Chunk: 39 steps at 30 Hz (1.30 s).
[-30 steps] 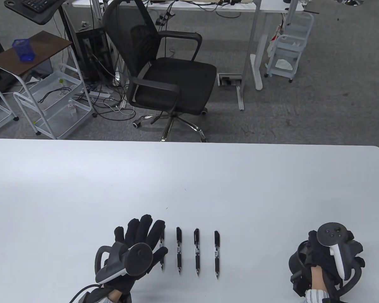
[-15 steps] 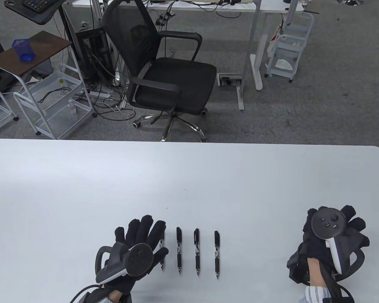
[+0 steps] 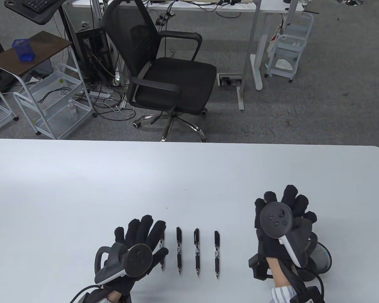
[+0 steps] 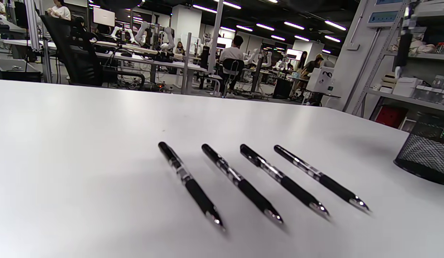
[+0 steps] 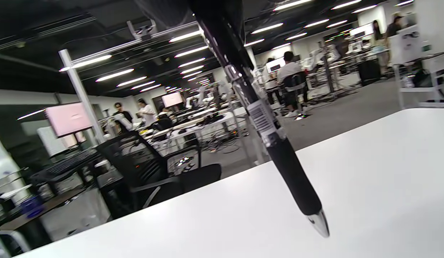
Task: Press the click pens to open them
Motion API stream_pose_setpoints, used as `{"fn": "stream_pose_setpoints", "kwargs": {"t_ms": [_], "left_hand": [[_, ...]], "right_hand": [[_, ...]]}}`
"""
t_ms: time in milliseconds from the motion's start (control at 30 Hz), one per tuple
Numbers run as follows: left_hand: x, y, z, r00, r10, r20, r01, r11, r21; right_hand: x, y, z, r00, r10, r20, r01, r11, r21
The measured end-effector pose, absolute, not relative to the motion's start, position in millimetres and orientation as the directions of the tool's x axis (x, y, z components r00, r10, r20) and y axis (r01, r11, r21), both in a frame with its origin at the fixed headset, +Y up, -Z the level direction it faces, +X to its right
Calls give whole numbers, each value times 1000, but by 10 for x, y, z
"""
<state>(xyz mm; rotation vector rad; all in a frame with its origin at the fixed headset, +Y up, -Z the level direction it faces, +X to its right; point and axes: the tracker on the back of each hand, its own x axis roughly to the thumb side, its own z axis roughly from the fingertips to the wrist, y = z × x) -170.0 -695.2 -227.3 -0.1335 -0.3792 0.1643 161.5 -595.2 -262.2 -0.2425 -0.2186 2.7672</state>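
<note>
- Table view, far left: left hand (image 3: 139,243) lies flat on the white table (image 3: 82,189), fingers straight and spread, holding nothing; its fingertips (image 3: 159,228) overlap or just border the leftmost pen.
- Row of four click pens, side by side and parallel, near the front edge: first pen (image 4: 188,181), second pen (image 4: 240,182), third pen (image 4: 283,179), fourth pen (image 4: 320,177). Metal cones point toward the person. Whether a writing point shows at any cone is too small to tell.
- Right of the row, well apart from the fourth pen: right hand (image 3: 282,221), raised over the table, fingers fanned in the overhead picture.
- Fifth pen (image 5: 268,132): seen only in the right wrist view, hanging tilted from the top edge with its tip clear of the table. It appears held by the right hand, though the grip itself is out of frame, so the hand's hold cannot be settled.
- Mesh pen cup (image 3: 322,255): black, just behind and below the right hand, near the table's right front.
- Step in hand, as judged: the fifth pen is being carried toward the row, probably as the next one to click or lay down.
- Next move calls for: a thumb on the button end, a firm press along the barrel, then placement beside the fourth pen without knocking it.
</note>
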Motion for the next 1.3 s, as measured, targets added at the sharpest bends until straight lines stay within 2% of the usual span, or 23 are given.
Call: {"fn": "stream_pose_setpoints", "kwargs": {"t_ms": [133,300,500,700,833,900,1000,1100,1300], "left_hand": [[-1705,-6949,-2273,915,189,358,-139,977,-161],[-1717,-6947,-2273,913,196,358,-147,976,-160],[-1724,-6946,-2273,913,197,357,-147,976,-161],[-1722,-6948,-2279,916,191,353,-141,977,-162],[-1715,-6957,-2280,919,181,350,-131,978,-163],[-1710,-6965,-2284,920,178,349,-126,978,-164],[-1700,-6998,-2302,924,168,345,-114,978,-173],[-1695,-7029,-2320,927,162,339,-103,978,-184],[-1665,-7051,-2316,928,149,341,-88,978,-187]], "right_hand": [[1399,-6008,-2625,-902,426,-66,-414,-899,-145],[1268,-6111,-2651,-801,598,0,-596,-798,-85],[1297,-6340,-2705,-545,837,51,-838,-544,-36],[1388,-6728,-2770,-151,987,54,-988,-152,16],[1430,-7026,-2829,166,986,30,-985,164,51],[1435,-7165,-2855,266,964,-7,-961,266,73],[1441,-7334,-2887,346,935,-72,-931,352,97],[1486,-7443,-2872,418,896,-154,-904,426,28],[1588,-7602,-2834,461,852,-247,-885,461,-64]]}}
